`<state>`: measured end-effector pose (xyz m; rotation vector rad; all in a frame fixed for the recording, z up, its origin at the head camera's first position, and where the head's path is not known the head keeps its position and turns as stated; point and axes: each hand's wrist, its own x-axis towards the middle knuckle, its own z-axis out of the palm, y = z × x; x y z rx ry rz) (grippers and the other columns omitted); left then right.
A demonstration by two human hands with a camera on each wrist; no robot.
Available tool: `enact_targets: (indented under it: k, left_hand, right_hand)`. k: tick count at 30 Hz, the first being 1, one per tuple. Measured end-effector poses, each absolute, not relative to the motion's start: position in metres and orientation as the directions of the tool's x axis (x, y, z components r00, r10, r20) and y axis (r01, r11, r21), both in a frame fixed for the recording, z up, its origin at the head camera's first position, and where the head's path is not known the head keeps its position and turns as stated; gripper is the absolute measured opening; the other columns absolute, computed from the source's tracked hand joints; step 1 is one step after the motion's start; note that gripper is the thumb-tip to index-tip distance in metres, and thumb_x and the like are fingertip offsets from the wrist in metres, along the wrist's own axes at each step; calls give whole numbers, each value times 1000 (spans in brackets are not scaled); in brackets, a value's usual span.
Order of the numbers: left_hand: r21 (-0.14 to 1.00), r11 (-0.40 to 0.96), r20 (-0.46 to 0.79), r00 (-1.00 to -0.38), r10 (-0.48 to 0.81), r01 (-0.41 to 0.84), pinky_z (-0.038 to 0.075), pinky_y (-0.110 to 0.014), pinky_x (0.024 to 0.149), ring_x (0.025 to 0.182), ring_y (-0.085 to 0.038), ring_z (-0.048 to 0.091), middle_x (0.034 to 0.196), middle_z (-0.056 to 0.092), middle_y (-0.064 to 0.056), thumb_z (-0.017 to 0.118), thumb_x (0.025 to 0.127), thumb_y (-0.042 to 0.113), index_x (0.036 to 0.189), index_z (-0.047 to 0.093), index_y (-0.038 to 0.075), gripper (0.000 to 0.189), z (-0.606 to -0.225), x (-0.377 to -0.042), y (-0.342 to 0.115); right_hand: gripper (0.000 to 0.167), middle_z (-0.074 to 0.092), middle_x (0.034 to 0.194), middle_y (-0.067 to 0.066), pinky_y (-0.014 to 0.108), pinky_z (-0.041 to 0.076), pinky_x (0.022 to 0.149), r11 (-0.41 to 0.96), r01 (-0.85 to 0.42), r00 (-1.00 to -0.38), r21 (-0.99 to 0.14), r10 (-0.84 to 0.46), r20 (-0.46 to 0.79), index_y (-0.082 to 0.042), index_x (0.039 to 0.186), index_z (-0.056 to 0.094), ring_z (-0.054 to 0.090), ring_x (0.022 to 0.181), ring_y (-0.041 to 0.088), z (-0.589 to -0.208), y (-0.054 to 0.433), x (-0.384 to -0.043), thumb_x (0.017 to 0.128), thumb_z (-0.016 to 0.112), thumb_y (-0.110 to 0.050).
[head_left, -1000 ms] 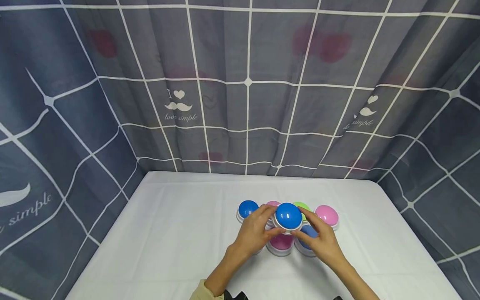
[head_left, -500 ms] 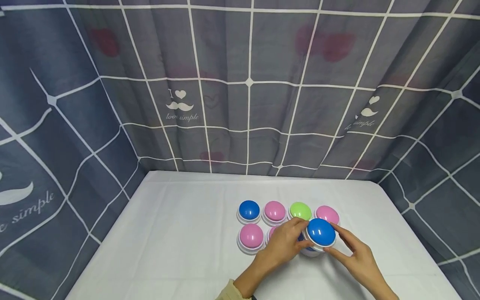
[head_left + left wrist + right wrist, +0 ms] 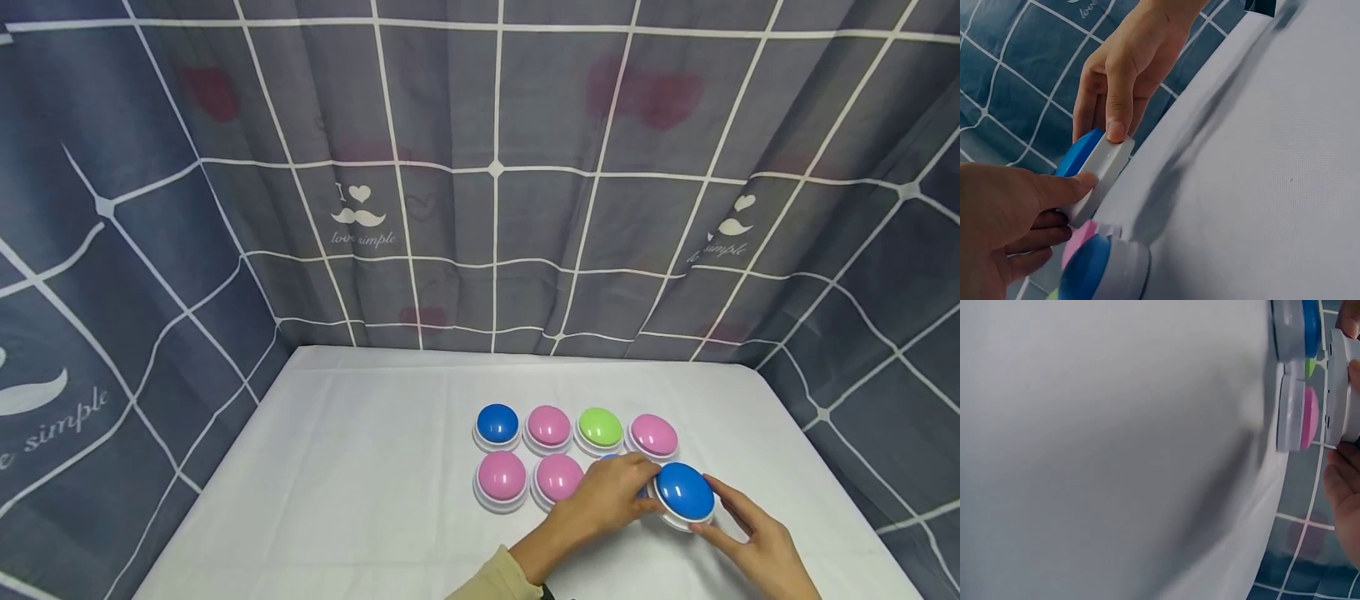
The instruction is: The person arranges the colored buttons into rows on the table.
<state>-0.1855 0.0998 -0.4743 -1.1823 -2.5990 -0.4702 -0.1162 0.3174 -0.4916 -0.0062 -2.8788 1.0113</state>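
Observation:
Between my two hands is a blue push button (image 3: 685,490) with a white round base, held at the right end of the front row. My left hand (image 3: 611,492) pinches its left side. My right hand (image 3: 757,533) grips the opposite side, thumb toward me. The left wrist view shows both thumbs on the white base (image 3: 1100,178). In the right wrist view the underside of the held button (image 3: 1338,394) stands off the table. Another blue button (image 3: 1088,269) stands close to my left hand, mostly hidden behind it in the head view.
On the white table (image 3: 360,467), a back row has a blue button (image 3: 497,423), a pink button (image 3: 548,426), a green button (image 3: 600,427) and a pink button (image 3: 653,435). Two pink buttons, left (image 3: 502,476) and right (image 3: 558,477), stand in front. A checked curtain (image 3: 450,208) encloses the table.
Both hands have carried the blue button rightward and toward me, from over the middle of the group to the front row's right end. The buttons on the left have come into sight.

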Motion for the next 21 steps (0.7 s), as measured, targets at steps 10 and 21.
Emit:
enact_targets:
  k: [10, 21]
  left_hand:
    - [49, 648, 310, -628, 713, 760, 44, -11, 66, 84, 3, 59, 98, 66, 15, 81, 78, 48, 109, 71, 24, 40, -487, -191, 115]
    - [13, 652, 269, -630, 728, 758, 43, -13, 63, 76, 3, 58, 91, 67, 17, 82, 78, 46, 99, 72, 25, 32, -483, -196, 124]
  right_hand:
    - [92, 44, 142, 33, 59, 39, 99, 779, 57, -998, -624, 52, -25, 6, 144, 42, 37, 130, 56, -508, 324, -122, 78, 83, -43]
    - [93, 38, 146, 34, 64, 33, 103, 773, 124, -992, -622, 71, -109, 8, 146, 38, 31, 133, 57, -507, 323, -127, 81, 79, -45]
